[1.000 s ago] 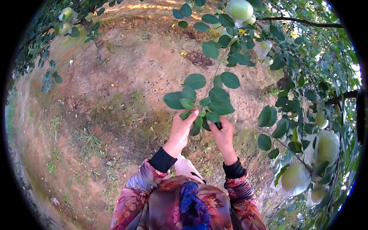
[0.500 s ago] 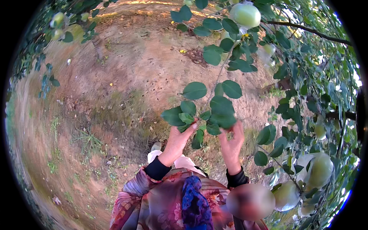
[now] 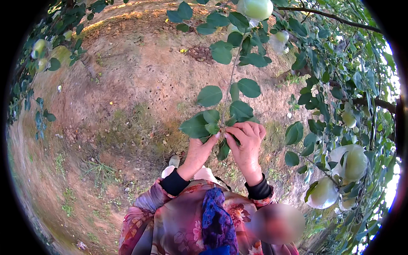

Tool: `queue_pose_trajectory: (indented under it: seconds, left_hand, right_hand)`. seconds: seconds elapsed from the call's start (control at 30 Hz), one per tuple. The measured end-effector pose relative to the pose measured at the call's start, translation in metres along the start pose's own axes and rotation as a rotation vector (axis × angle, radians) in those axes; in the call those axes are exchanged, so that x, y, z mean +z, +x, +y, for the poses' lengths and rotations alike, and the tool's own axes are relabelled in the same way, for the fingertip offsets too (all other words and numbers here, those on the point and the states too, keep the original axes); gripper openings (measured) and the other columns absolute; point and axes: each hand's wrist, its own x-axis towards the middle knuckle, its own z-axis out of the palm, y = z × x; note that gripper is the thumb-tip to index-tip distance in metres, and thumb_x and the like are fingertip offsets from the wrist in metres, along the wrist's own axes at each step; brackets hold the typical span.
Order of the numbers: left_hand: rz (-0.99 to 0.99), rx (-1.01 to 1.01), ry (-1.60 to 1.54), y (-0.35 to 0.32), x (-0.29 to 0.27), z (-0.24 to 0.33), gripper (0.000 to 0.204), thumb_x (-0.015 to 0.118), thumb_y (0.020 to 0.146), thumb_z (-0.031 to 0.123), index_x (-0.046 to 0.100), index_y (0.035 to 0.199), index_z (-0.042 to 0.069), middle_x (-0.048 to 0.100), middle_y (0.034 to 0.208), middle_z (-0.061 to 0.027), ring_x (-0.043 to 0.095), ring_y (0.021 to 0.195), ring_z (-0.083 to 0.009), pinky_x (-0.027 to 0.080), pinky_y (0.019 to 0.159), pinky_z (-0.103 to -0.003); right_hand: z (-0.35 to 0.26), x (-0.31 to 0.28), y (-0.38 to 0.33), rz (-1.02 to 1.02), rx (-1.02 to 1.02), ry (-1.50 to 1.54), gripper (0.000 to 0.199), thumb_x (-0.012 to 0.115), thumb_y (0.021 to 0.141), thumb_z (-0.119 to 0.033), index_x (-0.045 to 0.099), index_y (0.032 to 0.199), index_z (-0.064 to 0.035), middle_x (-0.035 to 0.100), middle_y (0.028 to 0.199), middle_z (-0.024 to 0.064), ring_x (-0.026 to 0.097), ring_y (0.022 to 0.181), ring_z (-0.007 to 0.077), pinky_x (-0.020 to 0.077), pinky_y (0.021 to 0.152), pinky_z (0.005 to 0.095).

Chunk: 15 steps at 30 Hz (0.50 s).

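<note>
A thin leafy apple branch hangs down toward me, and its tip lies between my two hands. My left hand is closed at the left of the tip, thumb and fingers pinching among the leaves. From the right, my right hand is closed on the same tip, its thumb and forefinger meeting close to the left thumb. Broad green leaves cover the left fingertips, so the exact spot of each pinch is partly hidden. Below the thumbs droops one small leaf.
A pale green apple hangs at the branch's upper end. Apples in clear bags hang at the lower right among dense foliage. A dark bough crosses the upper right. More fruit hangs at the far left. Bare brown soil lies below.
My right hand has moved left and closed on the branch tip beside my left hand. My left hand stays at the tip. The view has shifted slightly, moving the background fruit.
</note>
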Motion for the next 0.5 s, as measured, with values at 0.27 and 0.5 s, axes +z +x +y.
queue_pose_trajectory:
  seconds: [0.27, 0.5]
  left_hand:
    - [-0.038, 0.013, -0.034, -0.003, -0.002, -0.001, 0.018, 0.064, 0.095, 0.010, 0.062, 0.112, 0.004, 0.065, 0.107, -0.0001, 0.058, 0.098, -0.0091, 0.046, 0.088, -0.027]
    - [-0.087, 0.007, 0.029, -0.004, 0.003, 0.011, 0.020, 0.063, 0.094, 0.009, 0.062, 0.113, 0.003, 0.066, 0.109, -0.0011, 0.059, 0.099, -0.0094, 0.047, 0.088, -0.028]
  right_hand:
    - [0.006, 0.005, -0.012, -0.001, 0.262, 0.302, 0.011, 0.072, 0.080, -0.013, 0.071, 0.091, -0.0109, 0.065, 0.089, 0.0020, 0.055, 0.096, 0.0226, 0.0300, 0.098, 0.0401]
    - [-0.002, 0.001, -0.006, 0.028, 0.186, 0.156, 0.013, 0.073, 0.080, -0.018, 0.071, 0.088, -0.0082, 0.065, 0.086, 0.0032, 0.056, 0.093, 0.0224, 0.0311, 0.097, 0.0385]
